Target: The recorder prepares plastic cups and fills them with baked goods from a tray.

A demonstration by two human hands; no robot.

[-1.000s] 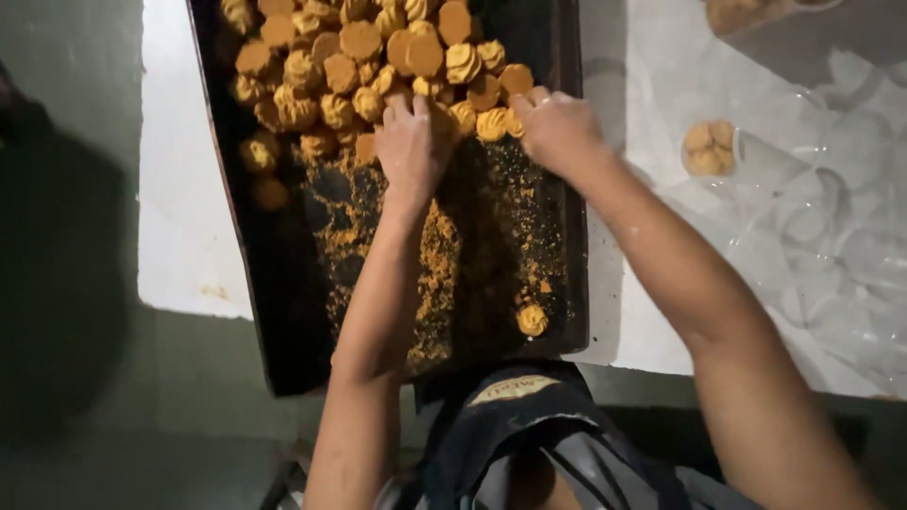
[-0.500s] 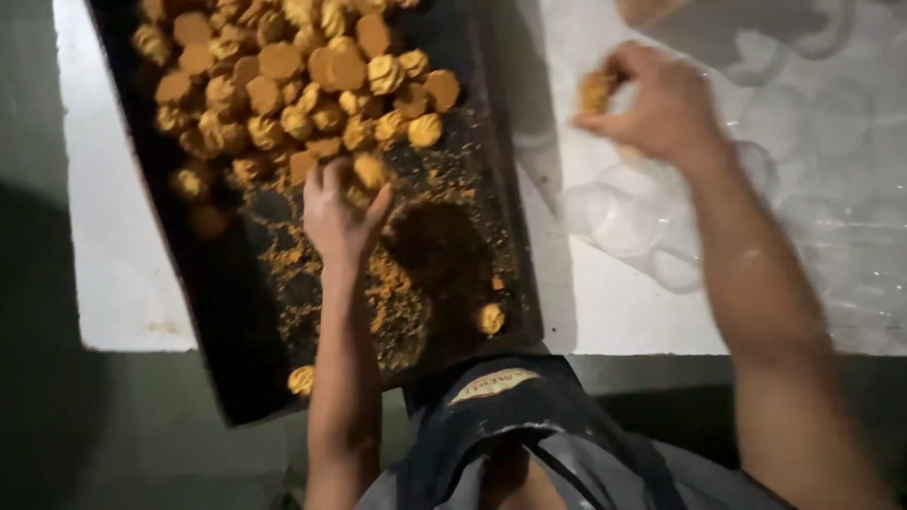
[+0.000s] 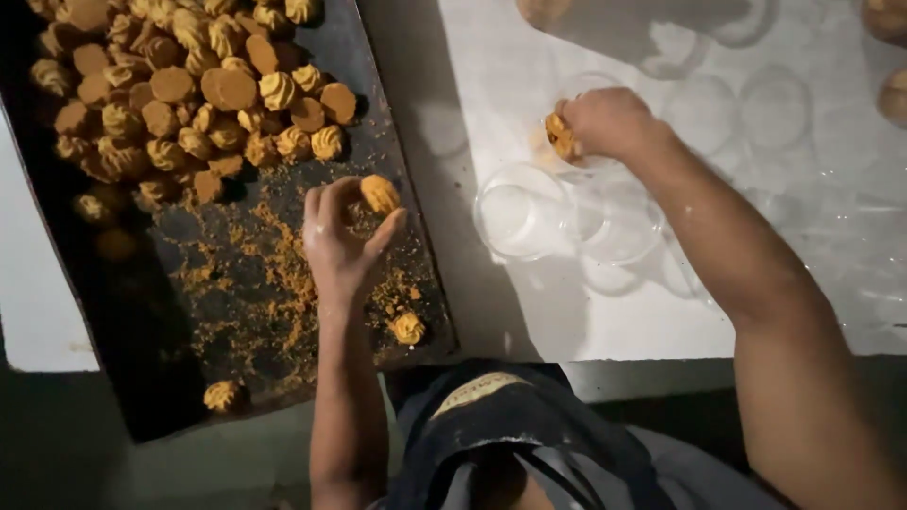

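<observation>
A dark baking tray holds a heap of golden swirl-topped cookies at its far end, with crumbs over its near half. My left hand hovers above the crumbs and pinches one cookie between fingertips and thumb. Over the white table, my right hand grips a few cookies and lowers them into a clear plastic cup. An empty clear cup stands just in front of it.
Several more clear cups stand on the white table. Two stray cookies lie on the tray's near end, one at the right, one at the left. Filled containers peek in at the far right.
My right hand carried cookies from the tray rightwards to the cups. My left hand drew back from the heap and picked up a single cookie. The view shifted closer.
</observation>
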